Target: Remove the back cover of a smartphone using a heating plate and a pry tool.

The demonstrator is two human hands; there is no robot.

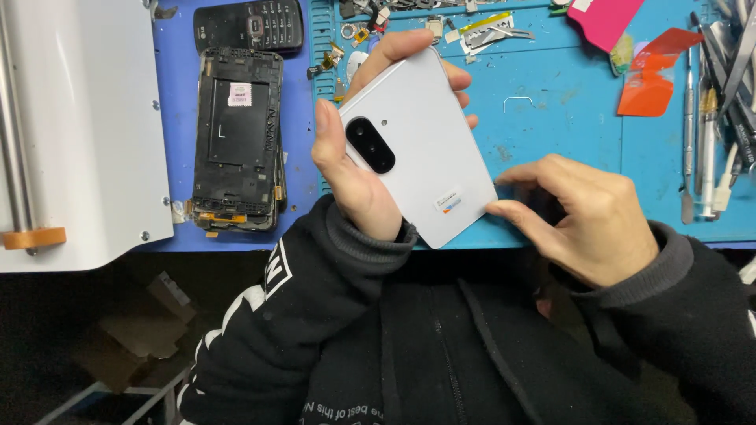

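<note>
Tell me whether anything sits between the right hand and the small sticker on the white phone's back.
Nothing visible does. The right hand has its fingertips at the white phone edge, right beside the sticker. The left hand grips the opposite side.

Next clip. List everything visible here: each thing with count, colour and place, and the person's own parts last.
Phone back cover: one, white with a black camera block, held above the mat.
Sticker: one, white, near the cover's lower corner.
Work mat: one, blue, centre-right.
Stripped phone frame: one, black, left of the mat.
Keypad phone: one, black, top.
Machine housing: one, grey-white, far left.
Hand tools: several, metal, far right.
Film pieces: red and pink, top right.
Left hand: grip around the cover.
Right hand: fingertip at the cover's lower edge.
</note>
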